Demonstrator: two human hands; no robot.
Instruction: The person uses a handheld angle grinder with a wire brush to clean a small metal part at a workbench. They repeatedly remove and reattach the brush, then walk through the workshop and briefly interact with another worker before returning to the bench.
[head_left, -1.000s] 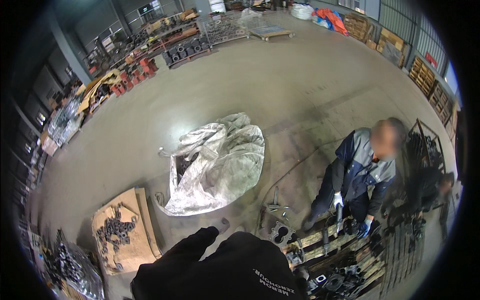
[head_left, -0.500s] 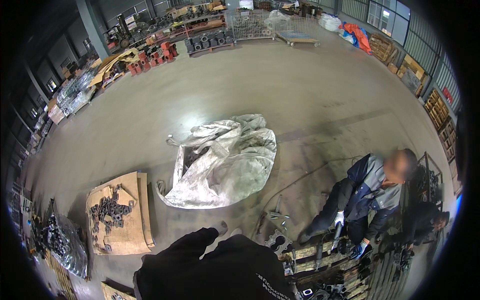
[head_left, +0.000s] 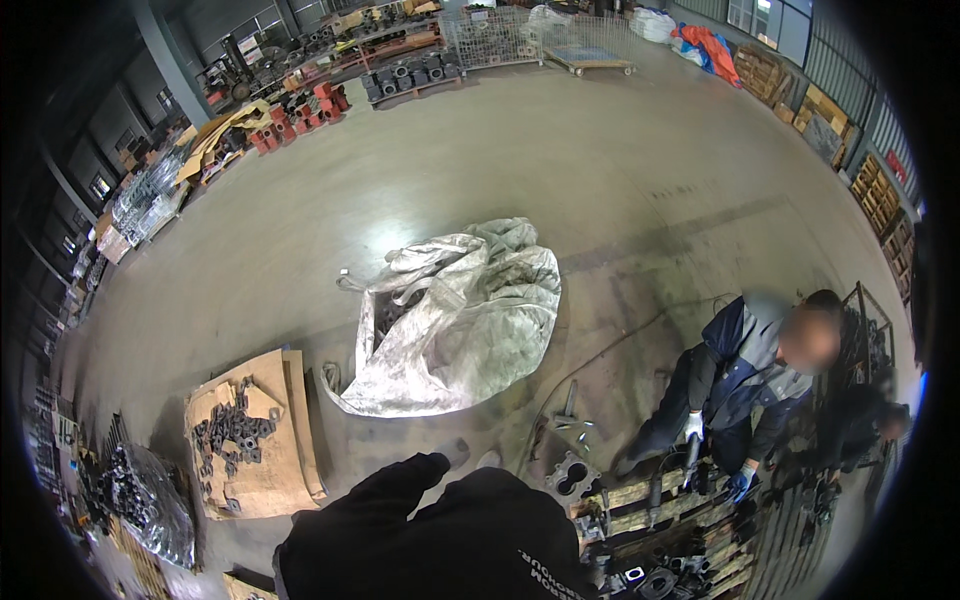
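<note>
Neither of my hands shows; my dark clothing (head_left: 430, 540) fills the lower middle. Two blurred grey tips, which look like shoe tips, poke out beyond it. Ahead on the floor lies a large dirty white woven sack (head_left: 460, 340), with dark parts partly visible at its opening. To my right, a co-worker (head_left: 745, 370) in a dark and grey jacket bends over wooden pallets (head_left: 630, 520) bearing dark metal parts. One white-gloved hand of theirs grips a cylindrical tool (head_left: 692, 462); a blue-gloved hand (head_left: 741, 482) reaches down among the parts.
Small dark metal pieces (head_left: 235, 430) lie on a cardboard sheet (head_left: 300, 440) at left, near plastic-wrapped parts (head_left: 155, 500). A metal plate with two holes (head_left: 572, 477) and a cable (head_left: 600, 355) lie at right. Another person (head_left: 865, 425) crouches farther right. Red castings (head_left: 300, 120) and mesh cages (head_left: 490, 40) stand far back.
My view has shifted slightly, so the cardboard and sack appear a little farther right. The co-worker stays bent over the pallets, holding the tool.
</note>
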